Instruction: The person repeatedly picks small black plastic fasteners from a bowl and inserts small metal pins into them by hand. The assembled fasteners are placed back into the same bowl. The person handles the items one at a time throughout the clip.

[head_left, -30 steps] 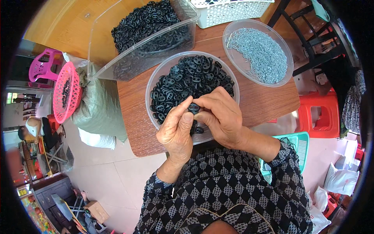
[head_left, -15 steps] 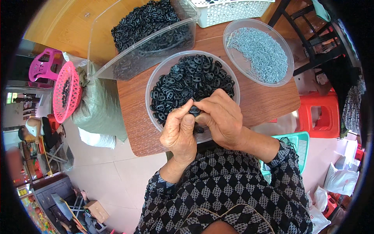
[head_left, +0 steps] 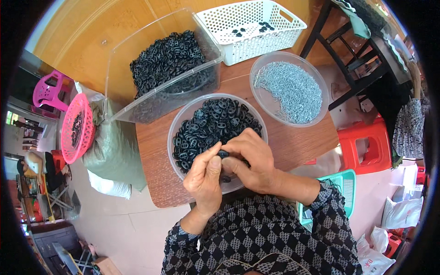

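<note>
Sm. wkshop, apparently — tbl (head_left: 302, 141) w/ tubs (head_left: 170, 137) of blk parts (head_left: 206, 123), sacks (head_left: 112, 153), plastic stool (head_left: 362, 130) nearby.

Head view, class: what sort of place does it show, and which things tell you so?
Probably a home or small workshop where little pieces are handled in bulk: heaped black parts and silvery pin-like pieces in separate containers on a wooden table.

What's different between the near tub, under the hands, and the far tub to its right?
The near tub holds black oval pieces; the far tub holds thin silvery rods.
Both hands, left and right, partly cover the near tub, while the far tub is unobstructed.
The near tub's pieces spread nearly wall to wall; the far tub shows a bare patch at lower left.
Both are round, clear and on the brown table.
</note>
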The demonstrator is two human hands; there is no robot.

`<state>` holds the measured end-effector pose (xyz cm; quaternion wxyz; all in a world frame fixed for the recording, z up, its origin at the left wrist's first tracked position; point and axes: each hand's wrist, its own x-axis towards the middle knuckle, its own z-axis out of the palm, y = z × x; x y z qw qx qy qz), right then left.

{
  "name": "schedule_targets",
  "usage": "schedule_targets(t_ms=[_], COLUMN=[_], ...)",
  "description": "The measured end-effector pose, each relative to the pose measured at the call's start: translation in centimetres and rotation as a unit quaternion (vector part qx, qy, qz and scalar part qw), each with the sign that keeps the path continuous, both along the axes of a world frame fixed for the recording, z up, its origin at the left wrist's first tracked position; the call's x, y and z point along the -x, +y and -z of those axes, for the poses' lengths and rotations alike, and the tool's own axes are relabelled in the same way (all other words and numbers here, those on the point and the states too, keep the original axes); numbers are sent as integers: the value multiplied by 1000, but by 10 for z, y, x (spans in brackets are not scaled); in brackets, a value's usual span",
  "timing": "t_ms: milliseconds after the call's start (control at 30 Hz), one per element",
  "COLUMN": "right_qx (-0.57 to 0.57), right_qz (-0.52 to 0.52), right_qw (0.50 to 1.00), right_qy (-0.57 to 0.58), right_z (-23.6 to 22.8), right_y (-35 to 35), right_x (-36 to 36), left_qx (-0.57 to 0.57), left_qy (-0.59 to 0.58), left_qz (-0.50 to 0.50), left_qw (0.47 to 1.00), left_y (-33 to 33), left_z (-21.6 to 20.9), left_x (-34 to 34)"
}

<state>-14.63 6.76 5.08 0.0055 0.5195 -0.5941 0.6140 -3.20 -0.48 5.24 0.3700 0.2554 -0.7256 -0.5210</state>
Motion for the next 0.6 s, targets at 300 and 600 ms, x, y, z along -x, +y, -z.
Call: schedule_targets(t_ms=[300,600], right_qx=[-123,-149], right_qz=[95,310], right_qw=[984,931], right_qy=[-88,124], right_z=[-14,-15], right_y=[-7,-55], right_x=[98,233], left_qx=[-51,296], left_qy=[10,-176], left_qz=[-49,70], left_qw=[997,936], left_y=[-54,-55], left_z=[-10,-6], left_x=[-27,-25])
